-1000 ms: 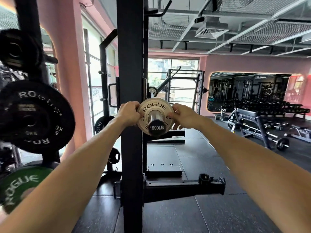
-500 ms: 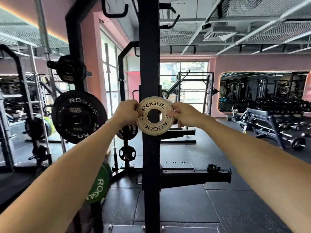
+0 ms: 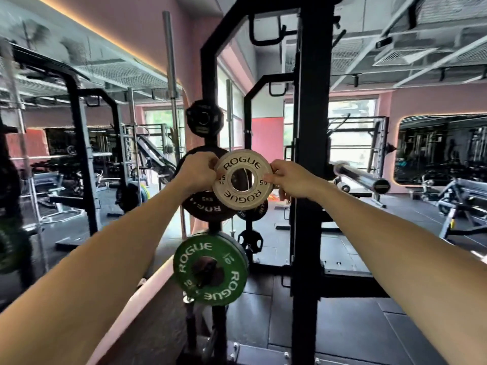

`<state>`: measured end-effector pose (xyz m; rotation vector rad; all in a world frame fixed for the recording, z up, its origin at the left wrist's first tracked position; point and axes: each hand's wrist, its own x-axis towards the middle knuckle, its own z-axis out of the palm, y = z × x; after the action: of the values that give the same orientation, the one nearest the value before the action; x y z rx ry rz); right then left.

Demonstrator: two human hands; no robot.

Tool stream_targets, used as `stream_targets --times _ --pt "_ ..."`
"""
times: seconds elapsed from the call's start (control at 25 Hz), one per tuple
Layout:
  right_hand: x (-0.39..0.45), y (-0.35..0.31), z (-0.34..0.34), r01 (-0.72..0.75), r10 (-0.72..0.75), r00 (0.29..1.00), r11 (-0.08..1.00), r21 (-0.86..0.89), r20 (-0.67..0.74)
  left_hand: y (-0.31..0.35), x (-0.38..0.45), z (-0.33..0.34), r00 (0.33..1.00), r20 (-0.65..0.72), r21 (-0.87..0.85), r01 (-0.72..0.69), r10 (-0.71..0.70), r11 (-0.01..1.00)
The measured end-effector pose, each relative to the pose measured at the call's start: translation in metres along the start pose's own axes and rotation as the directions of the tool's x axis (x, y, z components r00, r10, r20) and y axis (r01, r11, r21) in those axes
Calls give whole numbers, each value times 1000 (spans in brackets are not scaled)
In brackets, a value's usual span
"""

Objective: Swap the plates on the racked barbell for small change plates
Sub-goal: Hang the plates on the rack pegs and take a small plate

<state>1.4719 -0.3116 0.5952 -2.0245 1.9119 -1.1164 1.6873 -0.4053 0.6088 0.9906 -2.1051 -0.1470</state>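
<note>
- Now off the bar: left hand [image 3: 196,171] and right hand [image 3: 288,179] pinching opposite edges of the small white change plate [image 3: 243,179], held upright in mid-air at arm's length, centre hole showing only background.
- A second ago threaded on the barbell sleeve [image 3: 361,177]; since then drawn clear and carried left, sleeve end now bare and well apart to the right.
- Plate now overlapping the black plate [image 3: 208,206] stored on the weight tree [image 3: 220,325], just above the green plate [image 3: 210,268].
- Black rack upright [image 3: 311,180] standing between plate and sleeve.
- Probably headed for a storage peg; this end of the bar unloaded, change plates still to go on.
</note>
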Motion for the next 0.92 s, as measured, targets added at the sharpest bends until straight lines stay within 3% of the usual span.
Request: stream_targets --times 0.24,0.4,0.64,0.92 --pt "44 -111 100 66 -65 998 997 -31 13 -122 -16 -97 1000 15 -62 22 -22 998" --pt "79 -148 141 64 -64 997 998 9 53 -184 -1 -121 998 41 -78 50 -47 996" --pt "150 -126 168 -20 19 1000 999 41 22 -242 62 -93 1000 21 -131 5 -2 991" --pt "252 -85 169 -12 13 999 1000 27 -51 -281 167 -55 998 -1 -229 -66 67 971"
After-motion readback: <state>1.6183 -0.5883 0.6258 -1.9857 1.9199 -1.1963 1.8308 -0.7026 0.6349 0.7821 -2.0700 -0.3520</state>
